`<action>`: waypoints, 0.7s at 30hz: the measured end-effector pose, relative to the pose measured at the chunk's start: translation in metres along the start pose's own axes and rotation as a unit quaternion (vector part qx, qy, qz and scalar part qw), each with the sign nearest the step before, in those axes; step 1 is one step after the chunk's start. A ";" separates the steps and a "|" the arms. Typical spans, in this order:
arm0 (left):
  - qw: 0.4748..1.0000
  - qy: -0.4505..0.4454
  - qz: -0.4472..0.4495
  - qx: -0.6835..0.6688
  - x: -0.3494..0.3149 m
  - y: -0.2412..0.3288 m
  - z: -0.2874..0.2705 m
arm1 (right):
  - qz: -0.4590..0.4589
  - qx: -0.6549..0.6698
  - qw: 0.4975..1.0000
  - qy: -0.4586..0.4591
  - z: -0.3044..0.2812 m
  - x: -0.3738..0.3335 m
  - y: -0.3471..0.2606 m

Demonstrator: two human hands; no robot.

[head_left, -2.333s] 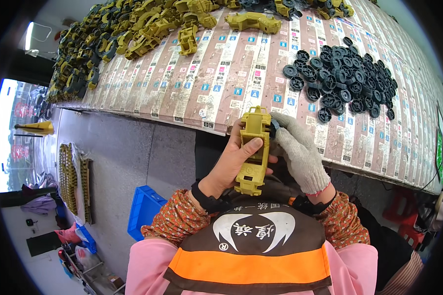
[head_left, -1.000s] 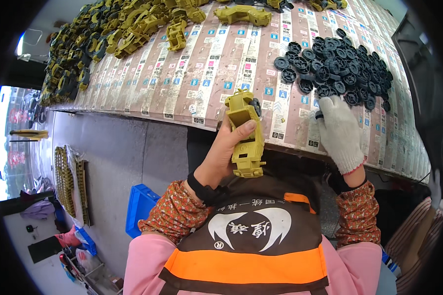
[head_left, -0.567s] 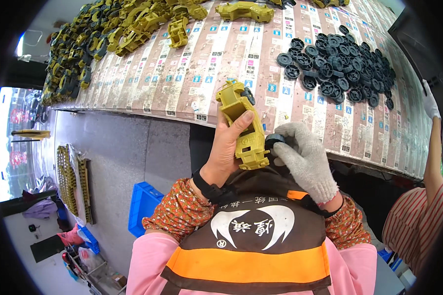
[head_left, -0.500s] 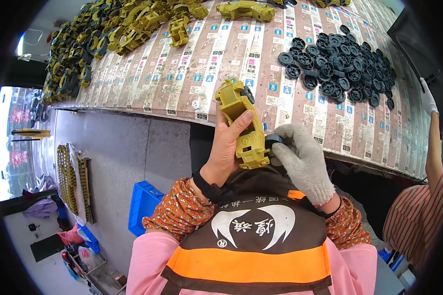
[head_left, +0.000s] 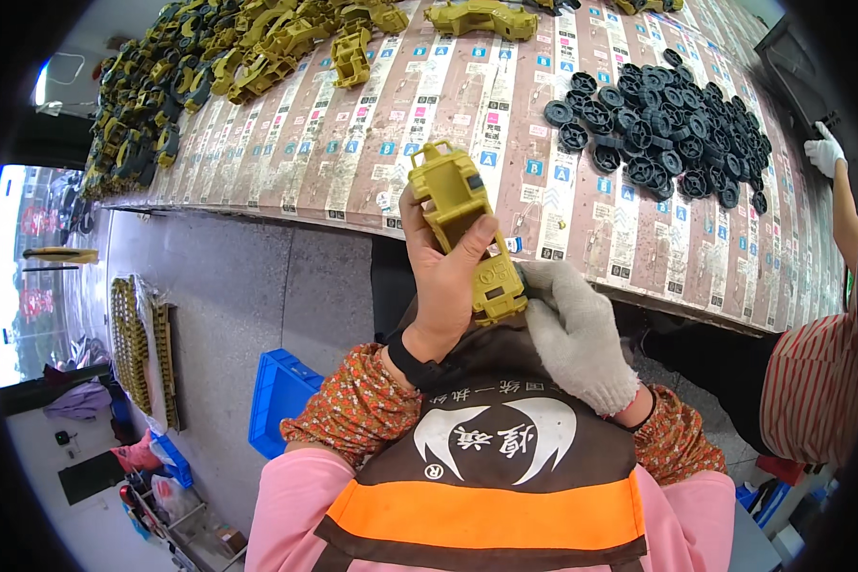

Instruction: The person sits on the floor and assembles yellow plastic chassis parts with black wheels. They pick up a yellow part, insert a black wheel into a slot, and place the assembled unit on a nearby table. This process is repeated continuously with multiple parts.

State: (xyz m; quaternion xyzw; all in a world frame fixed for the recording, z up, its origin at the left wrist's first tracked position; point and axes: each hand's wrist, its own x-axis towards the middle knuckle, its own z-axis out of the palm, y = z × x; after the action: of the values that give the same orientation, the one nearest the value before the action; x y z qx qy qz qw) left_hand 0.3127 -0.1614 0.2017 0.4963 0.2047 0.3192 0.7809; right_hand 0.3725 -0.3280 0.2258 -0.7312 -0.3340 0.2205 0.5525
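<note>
The bare left hand [head_left: 440,292] pinches the hollow yellow plastic car body [head_left: 448,181] at the near edge of the patterned table [head_left: 334,181], likely bracing it against the white-gloved right hand [head_left: 580,332], whose grip I cannot tell.

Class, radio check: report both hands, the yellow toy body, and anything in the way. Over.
Left hand gripping yellow toy body. Gloved right hand at its lower right side, grip partly hidden. Dark wheel on its upper right side. No obstruction seen.
</note>
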 end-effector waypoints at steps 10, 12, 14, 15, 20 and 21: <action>0.979 -0.101 0.174 0.018 -0.012 -0.017 0.006 | 0.032 0.028 0.998 -0.040 -0.003 0.001 -0.003; 0.984 -0.112 0.131 0.052 -0.005 -0.019 0.003 | 0.057 -0.012 0.996 -0.065 -0.009 0.007 -0.003; 0.983 -0.146 0.059 0.094 0.001 -0.014 -0.002 | 0.111 -0.046 0.989 -0.082 -0.024 0.022 -0.004; 0.977 -0.176 0.007 0.118 0.005 -0.008 -0.006 | 0.135 -0.052 0.987 -0.075 -0.032 0.028 -0.003; 0.879 -0.345 -0.220 0.246 0.018 0.025 -0.006 | -0.021 -0.009 0.998 0.050 -0.054 0.041 -0.020; 0.867 -0.371 -0.228 0.241 0.018 0.029 -0.006 | -0.006 -0.011 1.000 0.002 -0.057 0.040 -0.019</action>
State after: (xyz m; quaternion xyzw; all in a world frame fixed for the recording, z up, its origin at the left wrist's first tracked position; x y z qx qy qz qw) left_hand 0.3134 -0.1361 0.2253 0.6907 0.0778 -0.1345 0.7062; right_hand 0.4344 -0.3336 0.2628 -0.7357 -0.3401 0.2116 0.5462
